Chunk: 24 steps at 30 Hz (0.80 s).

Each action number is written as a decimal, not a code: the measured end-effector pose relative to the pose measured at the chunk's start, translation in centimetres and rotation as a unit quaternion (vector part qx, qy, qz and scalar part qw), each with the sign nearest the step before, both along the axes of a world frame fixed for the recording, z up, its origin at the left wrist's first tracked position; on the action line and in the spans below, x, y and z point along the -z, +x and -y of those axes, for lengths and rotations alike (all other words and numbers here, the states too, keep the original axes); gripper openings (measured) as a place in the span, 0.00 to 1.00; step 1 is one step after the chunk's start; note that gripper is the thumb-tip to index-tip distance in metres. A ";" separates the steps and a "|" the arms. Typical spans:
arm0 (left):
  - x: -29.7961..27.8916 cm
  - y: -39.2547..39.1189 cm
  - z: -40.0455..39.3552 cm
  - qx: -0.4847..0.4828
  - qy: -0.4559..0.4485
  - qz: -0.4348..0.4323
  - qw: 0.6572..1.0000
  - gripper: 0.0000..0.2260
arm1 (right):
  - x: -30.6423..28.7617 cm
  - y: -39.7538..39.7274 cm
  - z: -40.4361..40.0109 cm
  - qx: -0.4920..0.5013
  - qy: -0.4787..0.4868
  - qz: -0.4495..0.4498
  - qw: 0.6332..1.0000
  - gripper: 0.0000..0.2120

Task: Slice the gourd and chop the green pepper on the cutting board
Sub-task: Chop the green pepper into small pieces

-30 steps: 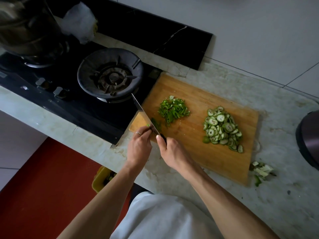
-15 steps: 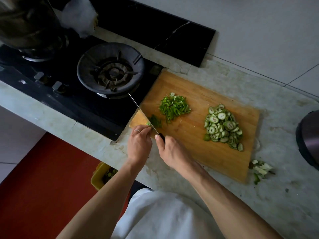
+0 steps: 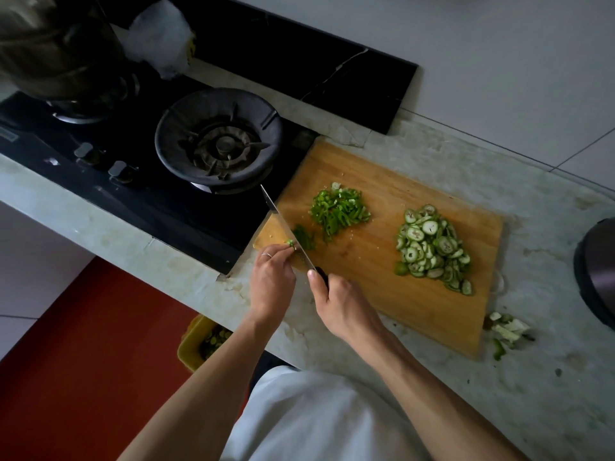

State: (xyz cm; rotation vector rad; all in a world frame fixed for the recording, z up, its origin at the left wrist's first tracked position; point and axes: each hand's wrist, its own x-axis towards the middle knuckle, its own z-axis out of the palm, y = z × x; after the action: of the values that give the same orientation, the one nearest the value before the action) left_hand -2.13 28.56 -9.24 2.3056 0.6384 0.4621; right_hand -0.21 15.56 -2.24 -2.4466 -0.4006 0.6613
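A wooden cutting board (image 3: 392,287) lies on the marble counter. On its right side sits a pile of round gourd slices (image 3: 432,247). Chopped green pepper (image 3: 337,212) is heaped near the middle, with a few fresh pieces (image 3: 304,239) beside the blade. My right hand (image 3: 342,307) grips the black handle of a knife (image 3: 286,227), whose blade stands edge-down on the board's left corner. My left hand (image 3: 271,281) pinches a small green pepper stub (image 3: 290,243) against the left of the blade.
A black gas stove (image 3: 133,181) with a round burner ring (image 3: 218,141) lies left of the board. A steel pot (image 3: 56,44) stands at the back left. Vegetable scraps (image 3: 507,331) lie off the board's right corner. A dark round appliance (image 3: 599,271) sits at the right edge. A yellow bin (image 3: 193,341) stands below the counter.
The knife has gone on chopping at the board's left corner. A few more pepper pieces lie beside the blade, and the stub in my left fingers is now very short.
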 end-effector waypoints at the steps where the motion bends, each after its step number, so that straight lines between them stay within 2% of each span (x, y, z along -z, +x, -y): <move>1: 0.0 0.0 -0.1 0.000 0.002 -0.001 1.000 0.12 | -0.1 0.0 -0.1 -0.004 -0.003 0.005 1.000 0.23; 9: 0.1 0.0 -0.2 -0.004 -0.001 -0.008 1.000 0.11 | 0.6 1.3 -1.9 -0.004 0.008 0.034 0.999 0.26; 14: -0.3 0.1 -0.4 -0.016 -0.012 0.002 1.000 0.12 | 0.4 0.7 -0.3 0.002 0.009 -0.002 1.000 0.23; 24: -0.4 0.3 -0.4 -0.014 0.002 -0.002 1.000 0.12 | 0.4 -0.3 0.2 0.001 -0.001 0.006 1.000 0.23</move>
State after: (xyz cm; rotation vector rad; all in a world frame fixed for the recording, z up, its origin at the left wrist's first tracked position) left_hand -1.82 28.99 -8.85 2.3048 0.6722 0.4713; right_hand -0.51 15.32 -2.60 -2.4540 -0.4026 0.6476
